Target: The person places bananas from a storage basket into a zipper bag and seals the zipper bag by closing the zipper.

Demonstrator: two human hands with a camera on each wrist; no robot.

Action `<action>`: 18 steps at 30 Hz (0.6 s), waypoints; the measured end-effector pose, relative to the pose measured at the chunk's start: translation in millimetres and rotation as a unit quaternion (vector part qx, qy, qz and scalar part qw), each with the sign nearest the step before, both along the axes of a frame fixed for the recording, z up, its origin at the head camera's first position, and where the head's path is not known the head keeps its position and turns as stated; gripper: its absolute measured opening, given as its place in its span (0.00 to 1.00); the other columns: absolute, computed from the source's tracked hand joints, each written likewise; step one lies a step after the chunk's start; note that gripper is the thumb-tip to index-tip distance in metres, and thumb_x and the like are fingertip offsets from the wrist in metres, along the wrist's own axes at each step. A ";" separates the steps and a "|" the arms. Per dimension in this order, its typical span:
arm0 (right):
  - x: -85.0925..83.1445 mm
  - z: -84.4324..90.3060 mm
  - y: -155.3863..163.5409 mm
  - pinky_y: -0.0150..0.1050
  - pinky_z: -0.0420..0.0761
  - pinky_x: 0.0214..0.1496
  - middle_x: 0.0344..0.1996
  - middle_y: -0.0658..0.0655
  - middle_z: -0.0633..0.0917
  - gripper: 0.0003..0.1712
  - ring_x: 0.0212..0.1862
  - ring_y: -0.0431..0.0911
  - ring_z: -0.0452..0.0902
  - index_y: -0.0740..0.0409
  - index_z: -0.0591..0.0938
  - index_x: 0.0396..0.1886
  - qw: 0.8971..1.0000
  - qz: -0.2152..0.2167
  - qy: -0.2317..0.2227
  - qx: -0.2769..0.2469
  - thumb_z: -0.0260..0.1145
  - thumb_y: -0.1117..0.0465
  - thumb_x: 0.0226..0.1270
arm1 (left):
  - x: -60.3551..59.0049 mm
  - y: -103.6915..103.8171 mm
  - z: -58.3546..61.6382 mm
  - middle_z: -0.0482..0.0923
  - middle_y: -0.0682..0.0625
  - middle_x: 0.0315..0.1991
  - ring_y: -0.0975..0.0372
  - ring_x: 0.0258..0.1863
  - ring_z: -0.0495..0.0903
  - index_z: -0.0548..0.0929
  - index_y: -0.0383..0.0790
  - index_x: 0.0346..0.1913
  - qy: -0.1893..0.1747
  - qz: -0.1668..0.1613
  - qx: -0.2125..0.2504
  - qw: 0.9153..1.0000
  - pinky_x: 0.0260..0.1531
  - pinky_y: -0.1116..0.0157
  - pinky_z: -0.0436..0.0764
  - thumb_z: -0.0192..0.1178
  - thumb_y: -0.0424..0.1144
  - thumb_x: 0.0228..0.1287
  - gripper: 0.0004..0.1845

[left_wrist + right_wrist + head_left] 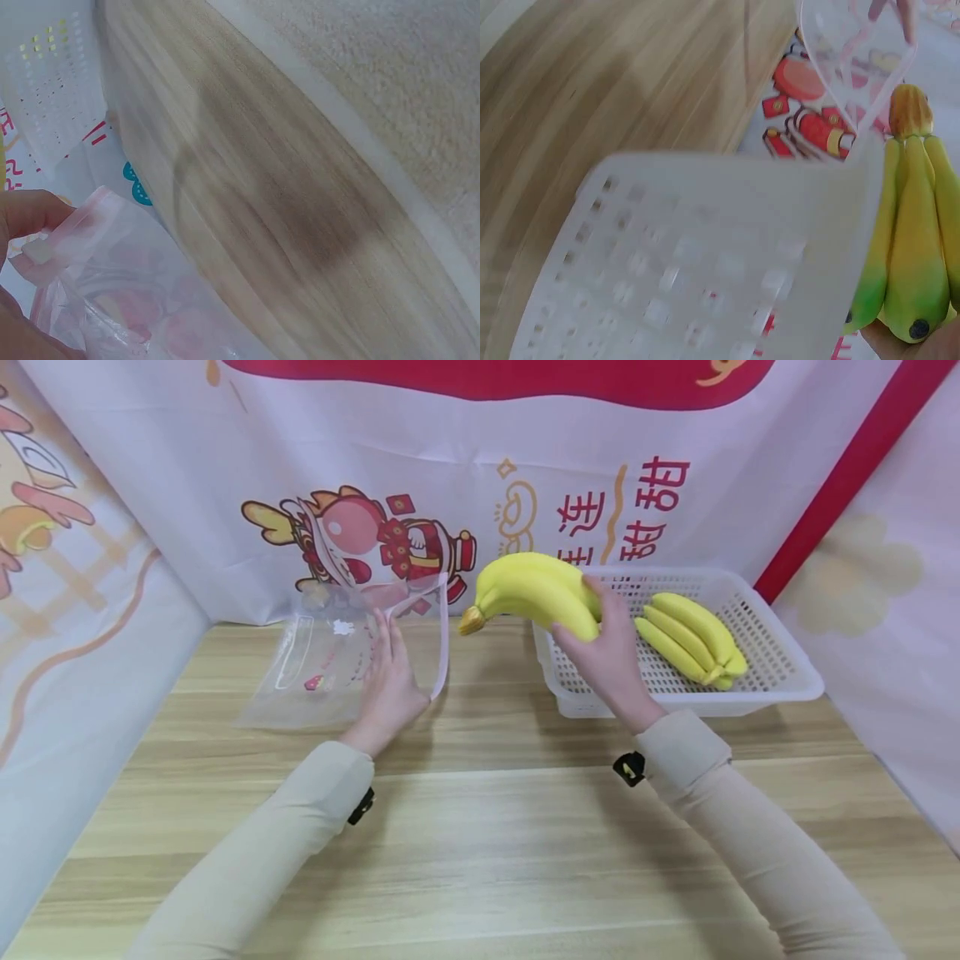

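My left hand [390,685] grips a clear plastic zip bag [322,681] near its pink-edged mouth, and the mouth gapes toward the right. In the left wrist view a pale slider [36,252] sits on the bag's pink strip beside the fingers; part of the hand is out of frame. Held up in my right hand [609,652] is a bunch of yellow bananas [532,592], its brown stem end pointing left toward the bag. The right wrist view shows green-tinged, dark-tipped ends on these bananas [913,225]. The bunch is in the air, left of and above the basket's near left corner.
A white perforated plastic basket [780,693] stands on the right of the wooden table [480,852], with another banana bunch [690,639] inside. Behind the table hangs a printed white and red cloth [420,460]. Cloth walls also close in the left and right sides.
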State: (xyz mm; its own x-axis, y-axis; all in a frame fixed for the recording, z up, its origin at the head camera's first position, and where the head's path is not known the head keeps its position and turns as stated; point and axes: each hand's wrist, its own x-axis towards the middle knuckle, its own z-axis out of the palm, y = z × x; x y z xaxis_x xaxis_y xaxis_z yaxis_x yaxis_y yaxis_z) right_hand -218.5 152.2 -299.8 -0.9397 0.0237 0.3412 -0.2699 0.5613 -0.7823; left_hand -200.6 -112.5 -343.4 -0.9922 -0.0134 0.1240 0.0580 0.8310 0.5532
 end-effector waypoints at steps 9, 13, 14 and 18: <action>2.1 1.2 -26.6 0.47 0.71 0.59 0.64 0.61 0.69 0.43 0.54 0.50 0.69 0.54 0.64 0.71 0.999 0.048 0.010 0.013 0.69 0.58 0.54 | 1.6 4.0 2.2 0.14 0.45 0.74 0.45 0.77 0.35 0.29 0.34 0.74 0.021 0.000 -0.006 1.000 0.72 0.40 0.46 0.67 0.43 0.54 0.61; 3.0 2.1 -35.1 0.48 0.71 0.62 0.65 0.61 0.69 0.43 0.56 0.51 0.69 0.54 0.65 0.70 0.997 0.068 0.015 0.021 0.71 0.58 0.53 | 0.9 5.5 2.0 0.14 0.47 0.74 0.47 0.77 0.32 0.29 0.35 0.74 0.032 -0.003 -0.003 0.999 0.72 0.38 0.41 0.67 0.45 0.55 0.61; 3.1 2.2 -37.3 0.48 0.71 0.62 0.65 0.60 0.69 0.43 0.56 0.50 0.69 0.55 0.65 0.70 0.997 0.074 0.016 0.020 0.71 0.59 0.53 | 0.8 5.7 2.0 0.13 0.47 0.74 0.47 0.77 0.32 0.29 0.35 0.74 0.034 -0.003 -0.001 0.999 0.71 0.37 0.40 0.67 0.45 0.55 0.61; 3.3 2.3 -46.6 0.47 0.73 0.60 0.63 0.62 0.70 0.46 0.54 0.51 0.70 0.57 0.63 0.71 0.996 0.085 0.019 0.020 0.72 0.61 0.51 | 1.4 6.9 2.9 0.13 0.49 0.74 0.48 0.77 0.31 0.28 0.37 0.74 0.037 -0.003 0.006 0.999 0.71 0.37 0.40 0.63 0.51 0.60 0.59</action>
State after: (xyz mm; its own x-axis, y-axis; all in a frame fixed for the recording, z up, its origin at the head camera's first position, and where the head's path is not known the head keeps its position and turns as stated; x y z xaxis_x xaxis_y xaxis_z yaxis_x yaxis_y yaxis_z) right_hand -215.2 105.6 -297.5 -0.9156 -0.1491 0.3733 -0.3921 0.5360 -0.7476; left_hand -199.2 -105.6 -340.4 -0.9803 -0.0090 0.1971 0.1044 0.8240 0.5568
